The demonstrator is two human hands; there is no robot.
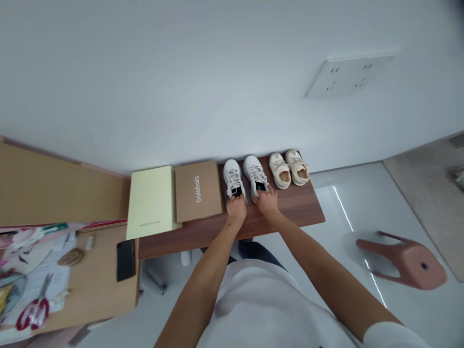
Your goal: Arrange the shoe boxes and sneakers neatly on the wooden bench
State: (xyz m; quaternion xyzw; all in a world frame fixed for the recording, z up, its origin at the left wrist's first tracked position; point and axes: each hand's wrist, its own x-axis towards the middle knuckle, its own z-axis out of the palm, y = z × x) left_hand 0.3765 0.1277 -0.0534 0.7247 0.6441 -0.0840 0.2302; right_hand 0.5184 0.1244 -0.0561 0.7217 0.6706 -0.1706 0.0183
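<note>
Wooden surface (pixel 299 209) bears white shoes (pixel 254 169); left hand (pixel 236 210) and right hand (pixel 267 200) each clamp one at the heel, probably for steadiness.

White top (pixel 261 304), loose, creased at front; short white sleeve (pixel 391 335); dark blue trousers (pixel 258 249); forearms (pixel 308 246), fingers (pixel 262 196) bare.

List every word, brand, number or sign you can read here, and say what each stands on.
"balabala": on the brown box.
"MEIZHIYUAN": on the pale yellow box, in small, slightly soft letters.
Papers on the left-side desk: print too small and blurred to read.
White shoes: no readable text.
</note>
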